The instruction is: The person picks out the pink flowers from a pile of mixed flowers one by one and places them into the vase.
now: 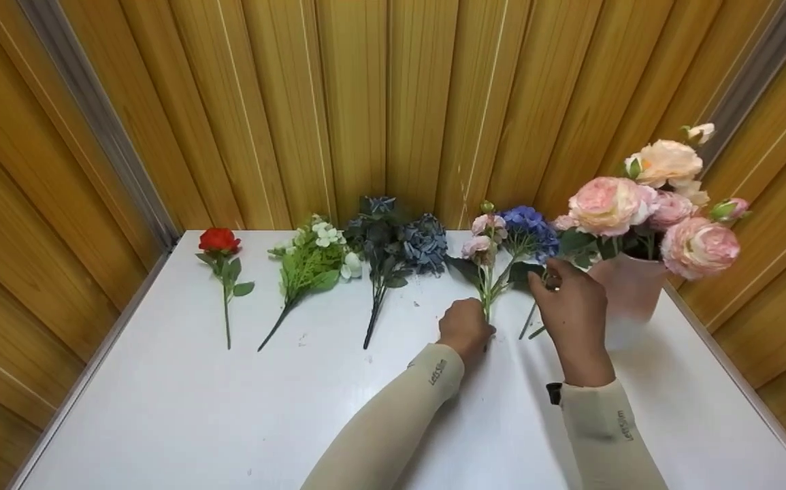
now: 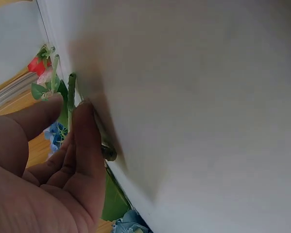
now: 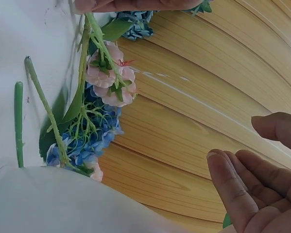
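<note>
In the head view my left hand point(image 1: 466, 330) is at the lower stem of a pink artificial flower point(image 1: 480, 248), fingers curled about it. The left wrist view shows the green stem point(image 2: 71, 92) between thumb and index finger of that hand point(image 2: 62, 170). My right hand point(image 1: 573, 313) is raised in front of a pink vase point(image 1: 627, 289) with large pink and peach flowers point(image 1: 607, 204). Its thumb and fingers stand apart with nothing between them in the right wrist view, where that hand point(image 3: 262, 179) appears at lower right. A blue hydrangea point(image 1: 529, 228) lies between the hands.
On the white table point(image 1: 182, 408), left of my hands, lie a red rose point(image 1: 219, 241), a green-and-white spray point(image 1: 311, 262) and a dark blue bunch point(image 1: 427, 241). Loose cut stem ends point(image 3: 19, 124) lie near the vase. Wood-patterned walls point(image 1: 352, 102) enclose the table.
</note>
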The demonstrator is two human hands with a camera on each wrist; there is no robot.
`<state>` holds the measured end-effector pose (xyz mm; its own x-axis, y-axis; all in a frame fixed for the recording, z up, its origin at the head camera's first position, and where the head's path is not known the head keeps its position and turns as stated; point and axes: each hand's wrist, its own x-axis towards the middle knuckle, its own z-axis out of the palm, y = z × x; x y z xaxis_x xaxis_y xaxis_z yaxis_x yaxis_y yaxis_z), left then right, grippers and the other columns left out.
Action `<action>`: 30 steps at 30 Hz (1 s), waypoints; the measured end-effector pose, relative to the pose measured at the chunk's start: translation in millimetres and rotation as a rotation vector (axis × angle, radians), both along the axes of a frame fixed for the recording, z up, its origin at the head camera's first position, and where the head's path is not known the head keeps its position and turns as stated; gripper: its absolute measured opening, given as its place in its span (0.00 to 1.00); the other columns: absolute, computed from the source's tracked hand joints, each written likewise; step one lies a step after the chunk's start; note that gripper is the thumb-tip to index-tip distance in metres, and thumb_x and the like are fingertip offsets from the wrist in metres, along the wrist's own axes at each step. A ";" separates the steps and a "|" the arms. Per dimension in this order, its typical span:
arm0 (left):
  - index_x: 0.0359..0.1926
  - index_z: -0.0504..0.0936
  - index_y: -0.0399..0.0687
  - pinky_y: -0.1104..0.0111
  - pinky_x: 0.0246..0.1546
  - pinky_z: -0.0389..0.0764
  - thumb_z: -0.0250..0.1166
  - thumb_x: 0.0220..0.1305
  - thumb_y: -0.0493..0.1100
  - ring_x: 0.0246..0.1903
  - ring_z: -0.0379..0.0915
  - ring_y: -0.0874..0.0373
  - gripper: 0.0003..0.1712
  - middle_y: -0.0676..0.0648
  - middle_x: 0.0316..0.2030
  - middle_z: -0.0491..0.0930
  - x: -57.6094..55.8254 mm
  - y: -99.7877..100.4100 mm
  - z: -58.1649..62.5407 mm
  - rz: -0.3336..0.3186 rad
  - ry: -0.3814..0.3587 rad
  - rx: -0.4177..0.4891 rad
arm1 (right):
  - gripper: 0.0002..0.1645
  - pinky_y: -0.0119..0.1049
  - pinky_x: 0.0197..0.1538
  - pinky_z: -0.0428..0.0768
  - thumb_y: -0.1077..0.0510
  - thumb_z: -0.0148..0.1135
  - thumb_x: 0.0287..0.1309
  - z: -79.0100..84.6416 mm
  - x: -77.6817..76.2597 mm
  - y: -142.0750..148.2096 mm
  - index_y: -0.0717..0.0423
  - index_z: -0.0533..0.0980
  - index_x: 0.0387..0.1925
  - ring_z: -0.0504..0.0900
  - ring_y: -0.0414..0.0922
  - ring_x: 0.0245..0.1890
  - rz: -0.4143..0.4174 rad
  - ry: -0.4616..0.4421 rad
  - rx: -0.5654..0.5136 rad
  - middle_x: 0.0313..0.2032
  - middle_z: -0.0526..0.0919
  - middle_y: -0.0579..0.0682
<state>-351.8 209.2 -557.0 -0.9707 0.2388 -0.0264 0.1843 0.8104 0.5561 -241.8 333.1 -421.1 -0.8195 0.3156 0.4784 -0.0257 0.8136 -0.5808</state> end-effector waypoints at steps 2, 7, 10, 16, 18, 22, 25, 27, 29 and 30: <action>0.30 0.89 0.52 0.58 0.37 0.92 0.84 0.65 0.45 0.31 0.84 0.58 0.12 0.51 0.31 0.91 2.5 -2.1 3.4 -0.002 -0.004 0.010 | 0.26 0.68 0.55 0.88 0.53 0.72 0.78 -0.1 1.3 -0.9 0.66 0.86 0.66 0.93 0.66 0.50 0.000 0.007 0.001 0.53 0.93 0.70; 0.31 0.89 0.45 0.59 0.32 0.89 0.77 0.66 0.34 0.28 0.79 0.55 0.07 0.47 0.31 0.89 18.2 -14.0 30.6 0.025 -0.062 0.071 | 0.25 0.68 0.54 0.87 0.53 0.72 0.78 -0.1 -0.4 -1.5 0.65 0.86 0.65 0.93 0.67 0.50 0.018 0.020 0.006 0.51 0.94 0.70; 0.28 0.88 0.44 0.63 0.24 0.84 0.74 0.66 0.32 0.25 0.79 0.54 0.09 0.47 0.27 0.87 20.5 -19.5 36.3 0.032 -0.112 0.104 | 0.24 0.68 0.56 0.87 0.54 0.73 0.78 0.5 -1.0 -1.8 0.66 0.86 0.65 0.93 0.67 0.51 0.019 0.009 -0.003 0.50 0.94 0.70; 0.21 0.85 0.49 0.68 0.20 0.81 0.77 0.69 0.39 0.19 0.81 0.57 0.17 0.50 0.19 0.84 -8.3 -20.8 10.6 -0.015 -0.223 0.129 | 0.24 0.68 0.57 0.89 0.53 0.72 0.78 2.0 -0.7 -2.6 0.65 0.86 0.65 0.94 0.67 0.52 0.018 -0.013 -0.023 0.50 0.94 0.69; 0.20 0.86 0.52 0.68 0.23 0.83 0.79 0.70 0.42 0.20 0.81 0.59 0.19 0.52 0.20 0.84 -22.1 -21.3 -2.0 -0.053 -0.270 0.152 | 0.24 0.68 0.57 0.89 0.54 0.73 0.78 1.8 -0.5 -2.5 0.65 0.87 0.65 0.94 0.66 0.52 0.018 -0.010 -0.019 0.50 0.94 0.69; 0.19 0.86 0.55 0.68 0.22 0.81 0.81 0.71 0.45 0.20 0.78 0.61 0.21 0.55 0.21 0.83 -22.9 -25.8 -4.3 -0.087 -0.281 0.211 | 0.24 0.68 0.58 0.89 0.54 0.73 0.78 1.2 0.0 -0.8 0.66 0.87 0.64 0.94 0.67 0.51 0.019 -0.007 -0.014 0.50 0.94 0.69; 0.19 0.83 0.51 0.67 0.22 0.79 0.78 0.74 0.42 0.19 0.78 0.60 0.23 0.52 0.21 0.83 -4.4 -31.5 15.3 -0.089 -0.289 0.237 | 0.24 0.68 0.58 0.88 0.54 0.73 0.78 0.2 0.5 1.1 0.66 0.86 0.65 0.94 0.67 0.52 0.020 -0.010 -0.007 0.51 0.94 0.70; 0.18 0.81 0.51 0.67 0.21 0.79 0.76 0.75 0.39 0.19 0.79 0.59 0.25 0.50 0.20 0.84 4.4 -35.0 20.7 -0.100 -0.292 0.269 | 0.24 0.68 0.58 0.88 0.54 0.72 0.79 -1.1 1.3 2.2 0.67 0.86 0.65 0.93 0.67 0.52 0.018 -0.013 -0.001 0.51 0.94 0.70; 0.19 0.81 0.48 0.67 0.23 0.83 0.75 0.75 0.36 0.19 0.81 0.57 0.24 0.47 0.21 0.86 20.1 -41.3 36.1 -0.111 -0.305 0.318 | 0.24 0.69 0.58 0.88 0.53 0.71 0.79 -2.8 2.0 3.1 0.67 0.86 0.65 0.93 0.67 0.51 0.017 -0.017 0.003 0.51 0.94 0.70; 0.19 0.82 0.47 0.67 0.24 0.85 0.75 0.74 0.34 0.19 0.82 0.57 0.23 0.46 0.22 0.87 29.0 -45.1 45.0 -0.119 -0.315 0.352 | 0.24 0.69 0.58 0.88 0.53 0.71 0.79 -3.5 2.5 3.5 0.67 0.86 0.65 0.93 0.67 0.51 0.016 -0.020 0.004 0.51 0.94 0.70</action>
<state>-322.9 164.1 -512.0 -0.8937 0.3952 -0.2123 0.0430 0.5465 0.8364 -239.2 336.7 -424.7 -0.8340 0.3004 0.4628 -0.0269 0.8156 -0.5779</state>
